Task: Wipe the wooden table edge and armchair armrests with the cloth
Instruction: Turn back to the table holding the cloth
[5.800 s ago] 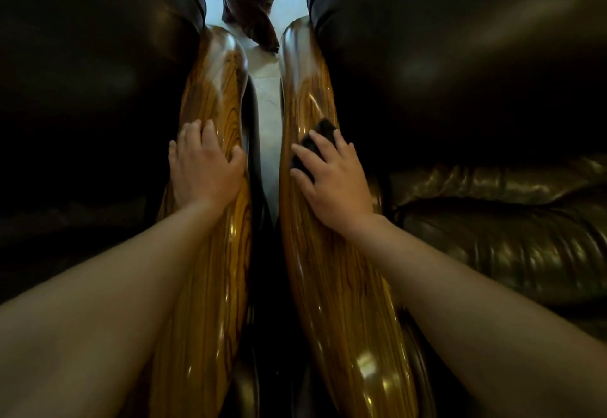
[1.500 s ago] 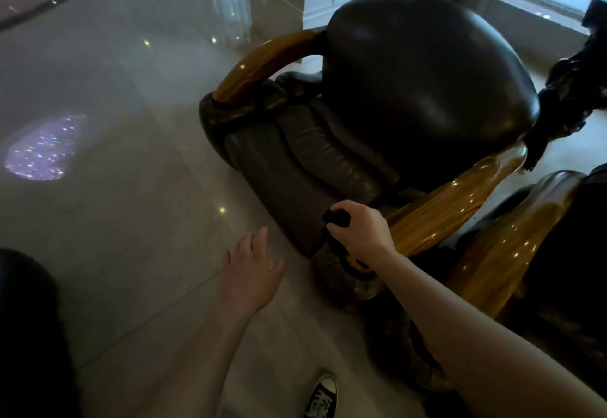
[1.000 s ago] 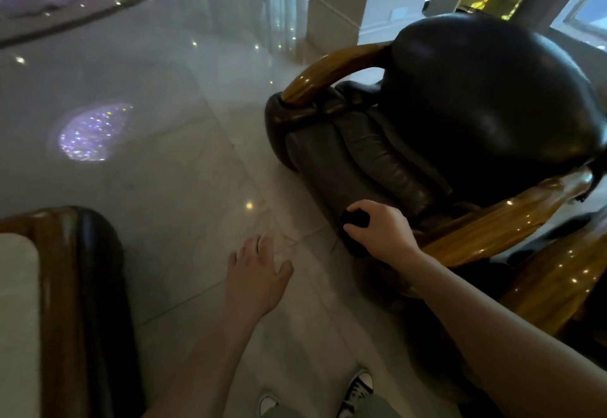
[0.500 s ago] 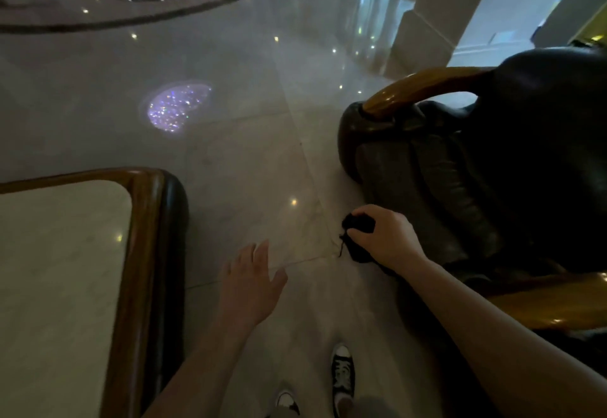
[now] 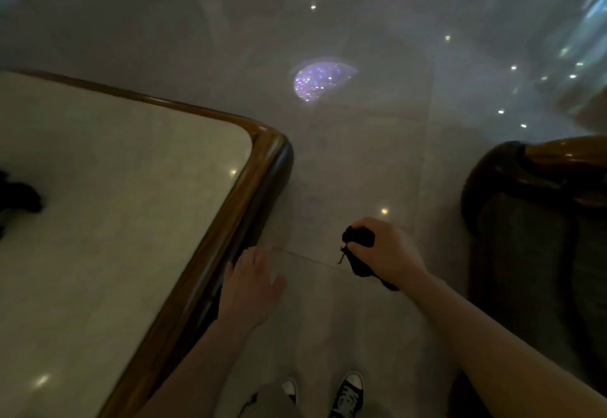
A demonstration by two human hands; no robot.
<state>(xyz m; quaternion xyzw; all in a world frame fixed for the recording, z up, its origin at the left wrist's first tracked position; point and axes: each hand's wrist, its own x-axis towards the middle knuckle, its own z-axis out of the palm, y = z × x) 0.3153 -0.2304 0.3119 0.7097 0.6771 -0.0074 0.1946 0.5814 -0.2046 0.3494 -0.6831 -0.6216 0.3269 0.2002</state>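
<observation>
A low table with a pale stone top fills the left; its rounded wooden table edge [image 5: 230,214] runs from the far corner down toward me. My left hand [image 5: 251,283] hovers open, fingers spread, just right of that edge. My right hand [image 5: 386,250] is closed around a bunched black cloth [image 5: 359,250] over the floor between table and chair. The dark leather armchair [image 5: 538,240] stands at the right, with a glossy wooden armrest [image 5: 568,155] showing at its top.
Polished marble floor [image 5: 345,142] lies between table and armchair, with a purple light patch on it. A dark object [image 5: 18,196] rests on the tabletop at the far left. My sneakers [image 5: 348,391] show at the bottom.
The view has swung left from the armchair to the table. My right hand carried the cloth off the armrest into the gap; my left hand now sits beside the table edge.
</observation>
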